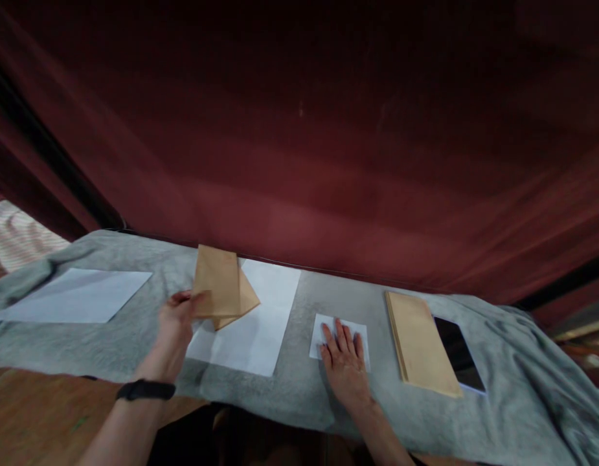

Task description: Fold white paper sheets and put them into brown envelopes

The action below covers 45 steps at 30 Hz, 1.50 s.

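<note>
My left hand (pixel 179 315) pinches the left edge of a brown paper envelope (pixel 217 279), which is raised over the white sheet. Beneath it, a second brown envelope (pixel 249 294) lies askew on that large white sheet (pixel 272 323), partly hidden. My right hand (pixel 345 362) rests flat with fingers spread on a small folded white paper (pixel 323 330). To its right lies a stack of brown envelopes (pixel 420 343). A black wristband (pixel 146 389) is around my left wrist.
A grey cloth (pixel 158 252) covers the table. Another white sheet (pixel 80 294) lies at the far left. A dark-screened tablet or phone (pixel 459 353) sits partly under the envelope stack. A dark red curtain (pixel 299 162) hangs behind the table.
</note>
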### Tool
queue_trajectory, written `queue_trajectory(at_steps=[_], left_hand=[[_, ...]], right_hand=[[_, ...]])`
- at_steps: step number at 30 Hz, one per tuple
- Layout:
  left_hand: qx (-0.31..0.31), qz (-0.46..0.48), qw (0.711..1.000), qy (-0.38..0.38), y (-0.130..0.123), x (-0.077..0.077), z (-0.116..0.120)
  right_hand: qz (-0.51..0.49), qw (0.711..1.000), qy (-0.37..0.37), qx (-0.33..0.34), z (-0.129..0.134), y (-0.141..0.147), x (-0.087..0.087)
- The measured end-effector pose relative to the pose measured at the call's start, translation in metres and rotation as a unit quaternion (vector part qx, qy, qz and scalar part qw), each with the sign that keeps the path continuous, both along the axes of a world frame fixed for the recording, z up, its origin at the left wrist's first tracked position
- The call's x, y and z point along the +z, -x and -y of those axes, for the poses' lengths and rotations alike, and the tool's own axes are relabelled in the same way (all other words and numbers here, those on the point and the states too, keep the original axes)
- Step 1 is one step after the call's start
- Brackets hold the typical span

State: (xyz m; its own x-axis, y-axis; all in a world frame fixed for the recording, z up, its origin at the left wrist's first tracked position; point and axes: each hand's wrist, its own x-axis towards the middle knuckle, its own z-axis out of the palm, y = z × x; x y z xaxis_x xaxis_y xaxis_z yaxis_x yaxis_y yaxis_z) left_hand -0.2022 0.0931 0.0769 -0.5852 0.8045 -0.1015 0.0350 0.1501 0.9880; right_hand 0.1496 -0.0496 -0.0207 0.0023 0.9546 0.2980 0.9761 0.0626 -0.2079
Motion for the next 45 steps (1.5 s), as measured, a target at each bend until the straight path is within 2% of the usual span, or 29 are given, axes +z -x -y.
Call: queue_trajectory(at_steps=[2,3,5,8,10,12,16,18,20,24,29,30,32,34,36,37,39,40,41,43,45], left_hand=[[0.003,0.122,0.992,-0.016,-0.009,0.007,0.006],[-0.016,0.171,0.985,-0.014,-0.017,0.009,0.010],[-0.067,0.210,0.975,0.007,-0.041,0.009,0.021],[-0.160,0.262,0.951,0.034,-0.088,-0.001,0.040],[-0.222,0.297,0.927,0.047,-0.119,-0.010,0.054],[-0.276,0.331,0.901,0.058,-0.145,-0.020,0.067],[-0.306,0.340,0.886,0.076,-0.178,-0.033,0.089],[-0.304,0.340,0.885,0.087,-0.188,-0.037,0.096],[-0.295,0.347,0.884,0.103,-0.193,-0.039,0.100],[-0.286,0.368,0.874,0.137,-0.198,-0.043,0.097],[-0.305,0.389,0.854,0.162,-0.204,-0.045,0.100],[-0.309,0.392,0.851,0.163,-0.205,-0.045,0.102],[-0.329,0.388,0.844,0.169,-0.205,-0.043,0.107],[-0.393,0.348,0.829,0.194,-0.204,-0.041,0.111],[-0.499,0.246,0.802,0.216,-0.202,-0.038,0.113],[-0.546,0.169,0.795,0.202,-0.201,-0.036,0.113],[-0.595,-0.028,0.798,0.088,-0.196,-0.031,0.110],[-0.587,-0.138,0.798,-0.003,-0.194,-0.028,0.106],[-0.564,-0.246,0.782,-0.100,-0.191,-0.025,0.102],[-0.496,-0.425,0.721,-0.232,-0.185,-0.020,0.093],[-0.444,-0.533,0.660,-0.287,-0.182,-0.016,0.084]], right_hand=[[0.001,1.000,0.000,-0.002,0.000,0.000,0.000],[-0.002,1.000,0.000,-0.002,0.000,0.000,0.000],[-0.018,1.000,-0.002,-0.003,0.000,0.000,0.000],[-0.091,0.996,0.000,0.002,-0.003,-0.002,0.006],[-0.193,0.981,0.004,0.005,-0.005,-0.001,0.013],[-0.335,0.942,0.022,0.021,-0.008,0.001,0.022],[-0.591,0.802,0.087,0.033,-0.011,0.006,0.032],[-0.663,0.741,0.108,0.006,-0.012,0.005,0.032],[-0.701,0.702,0.119,-0.017,-0.012,0.001,0.031],[-0.742,0.659,0.124,-0.023,-0.010,-0.009,0.033],[-0.772,0.626,0.092,-0.064,-0.009,-0.014,0.035],[-0.775,0.622,0.089,-0.066,-0.010,-0.014,0.036],[-0.763,0.639,0.080,-0.054,-0.014,-0.015,0.038],[-0.733,0.676,0.056,-0.040,-0.018,-0.016,0.042],[-0.709,0.704,0.030,-0.034,-0.021,-0.019,0.047],[-0.701,0.712,0.020,-0.034,-0.021,-0.021,0.049],[-0.689,0.724,0.003,-0.034,-0.019,-0.026,0.053],[-0.682,0.731,0.001,-0.025,-0.017,-0.029,0.056],[-0.676,0.736,0.007,-0.009,-0.014,-0.032,0.058],[-0.669,0.742,0.039,0.034,-0.008,-0.038,0.062],[-0.669,0.735,0.077,0.075,-0.002,-0.044,0.068]])
